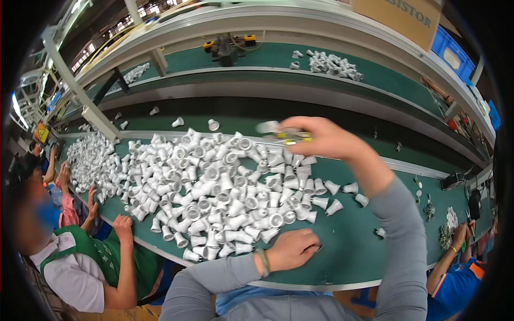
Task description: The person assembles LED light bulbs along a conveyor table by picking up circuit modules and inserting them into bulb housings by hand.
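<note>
My right hand (326,138) is raised over the far edge of the near bench, its fingers closed. Between them are a white lamp housing (267,127), smeared by motion, and small yellow-green parts (296,137) too blurred to name. Down on the green bench surface (342,257) rests my left hand (293,250), a band around its wrist. Its fingers are curled in; a small dark tip shows at them, but what they hold is hidden. A broad heap of white, flared lamp housings (214,187) lies beyond and left of it.
Behind the bench runs a dark belt with a few housings (213,124). Above it, a green shelf carries another pile (334,65). A co-worker in a green apron (93,251) sits at left. At right, another person's hands (463,235) are near small component clusters (445,235).
</note>
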